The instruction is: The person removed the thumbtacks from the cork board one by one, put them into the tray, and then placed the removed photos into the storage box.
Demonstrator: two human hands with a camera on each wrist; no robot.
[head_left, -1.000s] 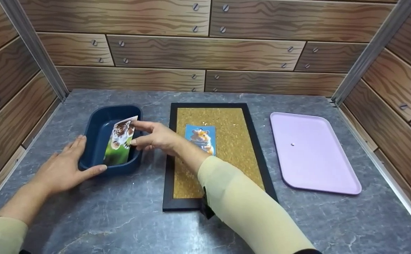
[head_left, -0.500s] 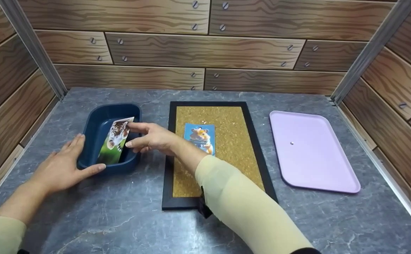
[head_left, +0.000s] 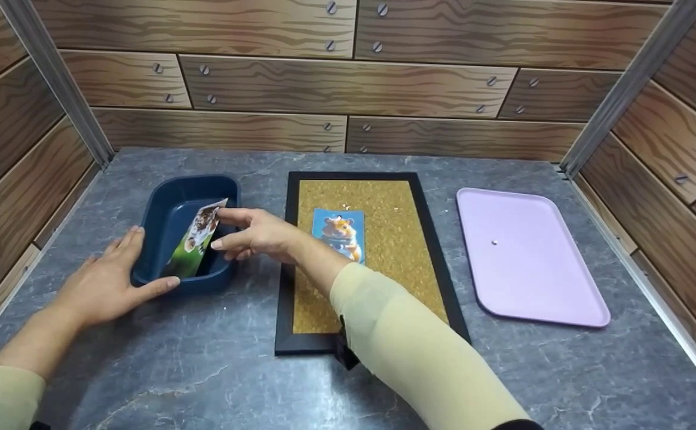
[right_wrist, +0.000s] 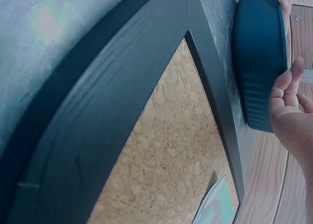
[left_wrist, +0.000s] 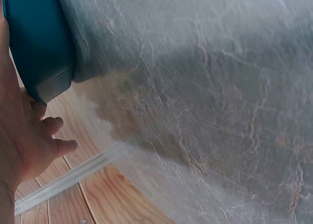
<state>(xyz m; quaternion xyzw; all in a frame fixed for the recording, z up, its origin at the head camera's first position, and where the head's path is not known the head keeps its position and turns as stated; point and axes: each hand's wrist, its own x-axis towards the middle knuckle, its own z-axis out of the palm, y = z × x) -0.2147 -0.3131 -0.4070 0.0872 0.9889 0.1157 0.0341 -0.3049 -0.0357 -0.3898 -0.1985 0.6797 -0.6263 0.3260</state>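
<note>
The left hand (head_left: 103,283) steadies the dark blue plastic tub (head_left: 159,197), its fingers lying along the outer left wall and its thumb on the front rim. Inside the tub a tiger photo card (head_left: 185,257) leans at a slant, green at its lower end. At the card's right edge, the index finger and thumb of the right hand (head_left: 261,236) pinch it from over the tub's right rim. The right wrist view shows the tub's outer wall (right_wrist: 257,62) with that hand (right_wrist: 293,109) beside it. The card's far side is hidden.
A black-framed cork board (head_left: 395,269) lies in the middle, bearing a hamster card (head_left: 339,224) on blue. Small shiny bits show near its top. To the right is a lilac tray (head_left: 533,269) with a small silvery piece (head_left: 494,242). Wood-patterned walls (head_left: 348,89) surround the table.
The right hand has shifted slightly left with the tiger card, then stayed there. The card has turned and looks narrower. The left hand keeps its place at the tub.
</note>
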